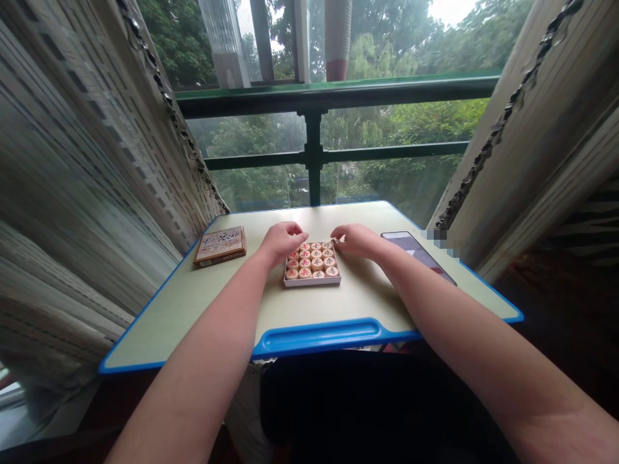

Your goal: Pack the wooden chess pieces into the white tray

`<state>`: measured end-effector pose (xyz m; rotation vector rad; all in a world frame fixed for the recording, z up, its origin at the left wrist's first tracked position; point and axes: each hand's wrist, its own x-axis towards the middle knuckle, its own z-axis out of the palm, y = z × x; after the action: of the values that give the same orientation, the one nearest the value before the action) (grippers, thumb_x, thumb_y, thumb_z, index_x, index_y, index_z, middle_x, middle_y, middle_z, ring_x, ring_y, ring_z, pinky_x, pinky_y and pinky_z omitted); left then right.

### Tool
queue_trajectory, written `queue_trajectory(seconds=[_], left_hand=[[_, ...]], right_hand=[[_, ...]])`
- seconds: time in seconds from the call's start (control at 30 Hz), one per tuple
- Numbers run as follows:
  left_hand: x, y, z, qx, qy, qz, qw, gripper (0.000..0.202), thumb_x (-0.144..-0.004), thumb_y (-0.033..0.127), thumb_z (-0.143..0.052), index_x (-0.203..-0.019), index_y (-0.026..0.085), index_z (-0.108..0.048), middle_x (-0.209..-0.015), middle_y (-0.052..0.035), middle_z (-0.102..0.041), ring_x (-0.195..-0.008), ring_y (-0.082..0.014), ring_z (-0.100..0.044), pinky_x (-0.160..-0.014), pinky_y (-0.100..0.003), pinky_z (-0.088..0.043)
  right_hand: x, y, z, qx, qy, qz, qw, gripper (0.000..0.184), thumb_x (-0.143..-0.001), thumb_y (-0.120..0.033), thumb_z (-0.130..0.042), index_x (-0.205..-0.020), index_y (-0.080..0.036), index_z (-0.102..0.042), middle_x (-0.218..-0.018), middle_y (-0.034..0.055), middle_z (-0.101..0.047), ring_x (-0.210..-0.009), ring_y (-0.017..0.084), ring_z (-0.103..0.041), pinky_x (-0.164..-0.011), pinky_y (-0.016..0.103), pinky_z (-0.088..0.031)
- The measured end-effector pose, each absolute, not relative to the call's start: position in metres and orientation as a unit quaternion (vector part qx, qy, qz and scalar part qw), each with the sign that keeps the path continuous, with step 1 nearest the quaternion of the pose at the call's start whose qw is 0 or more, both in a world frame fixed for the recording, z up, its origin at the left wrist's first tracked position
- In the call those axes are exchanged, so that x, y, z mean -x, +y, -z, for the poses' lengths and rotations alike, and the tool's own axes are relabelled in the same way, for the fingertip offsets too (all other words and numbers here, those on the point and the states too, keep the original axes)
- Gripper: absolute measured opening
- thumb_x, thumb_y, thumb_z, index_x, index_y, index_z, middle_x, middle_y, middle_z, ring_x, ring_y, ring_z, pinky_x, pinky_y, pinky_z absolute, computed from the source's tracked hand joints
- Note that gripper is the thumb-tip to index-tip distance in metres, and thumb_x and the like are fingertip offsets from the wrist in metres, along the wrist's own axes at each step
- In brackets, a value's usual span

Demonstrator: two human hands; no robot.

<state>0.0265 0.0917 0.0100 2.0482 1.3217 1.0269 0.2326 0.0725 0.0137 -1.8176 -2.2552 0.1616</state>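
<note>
A shallow box [312,281] with pale sides sits on the table, filled with round wooden xiangqi pieces [316,263] in rows. Those on its left bear red characters, those on its right dark ones. My left hand [284,240] is over the box's back left corner, fingers loosely curled, a small gap between thumb and forefinger. At the back right corner is my right hand [355,240], its fingers bent and slightly apart, fingertips close to the rim. I see nothing held in either hand. Whether the fingertips touch the box or a piece is unclear.
A box lid [220,247] with printed characters lies at the table's left. On the right a phone [411,248] lies partly behind my right forearm. The pale table [193,309] has a blue edge and a front pen groove [322,336]. Curtains and a green window railing [338,93] stand around it.
</note>
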Motion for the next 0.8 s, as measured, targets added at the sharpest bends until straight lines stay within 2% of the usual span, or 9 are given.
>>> queue_trajectory(seconds=[0.17, 0.27, 0.4, 0.6, 0.8], left_hand=[[-0.028, 0.091, -0.008, -0.735, 0.465, -0.398, 0.293, 0.024, -0.066, 0.037, -0.062, -0.07, 0.015, -0.07, -0.077, -0.0076, -0.069, -0.077, -0.0204, -0.06, -0.072, -0.031, -0.044], [-0.028, 0.092, -0.008, -0.72, 0.451, -0.405, 0.338, 0.03, -0.067, 0.038, -0.064, -0.08, 0.013, -0.072, -0.086, -0.011, -0.071, -0.084, -0.022, -0.062, -0.075, -0.032, -0.045], [-0.028, 0.09, -0.011, -0.708, 0.426, -0.42, 0.375, 0.037, -0.065, 0.039, -0.067, -0.091, 0.013, -0.072, -0.092, -0.0118, -0.071, -0.089, -0.0215, -0.062, -0.077, -0.032, -0.045], [-0.031, 0.079, -0.023, -0.704, 0.394, -0.399, 0.436, 0.037, -0.064, 0.048, -0.068, -0.078, 0.014, -0.074, -0.077, -0.007, -0.07, -0.072, -0.016, -0.057, -0.065, -0.027, -0.041], [-0.032, 0.076, -0.027, -0.683, 0.359, -0.413, 0.483, 0.036, -0.06, 0.043, -0.073, -0.083, 0.015, -0.073, -0.077, -0.0052, -0.068, -0.065, -0.0117, -0.051, -0.06, -0.025, -0.038]], right_hand=[[-0.232, 0.071, -0.016, 0.604, -0.784, -0.032, 0.14, 0.025, -0.076, -0.02, -0.06, -0.099, -0.016, -0.067, -0.096, 0.007, -0.069, -0.081, 0.018, -0.061, -0.07, 0.025, -0.044], [-0.229, 0.067, -0.021, 0.586, -0.79, -0.002, 0.18, 0.024, -0.077, -0.017, -0.057, -0.099, -0.014, -0.067, -0.092, 0.0091, -0.068, -0.08, 0.018, -0.061, -0.073, 0.027, -0.045], [-0.224, 0.061, -0.026, 0.547, -0.794, -0.009, 0.266, 0.019, -0.073, -0.02, -0.063, -0.091, -0.013, -0.066, -0.084, 0.0076, -0.064, -0.073, 0.015, -0.059, -0.07, 0.027, -0.047], [-0.212, 0.058, -0.016, 0.374, -0.822, -0.073, 0.423, 0.014, -0.076, -0.024, -0.064, -0.088, -0.015, -0.062, -0.089, 0.0052, -0.058, -0.069, 0.011, -0.058, -0.067, 0.027, -0.051], [-0.208, 0.057, -0.013, 0.348, -0.81, -0.076, 0.466, 0.016, -0.076, -0.025, -0.065, -0.089, -0.017, -0.061, -0.091, 0.0046, -0.055, -0.072, 0.011, -0.059, -0.069, 0.028, -0.053]])
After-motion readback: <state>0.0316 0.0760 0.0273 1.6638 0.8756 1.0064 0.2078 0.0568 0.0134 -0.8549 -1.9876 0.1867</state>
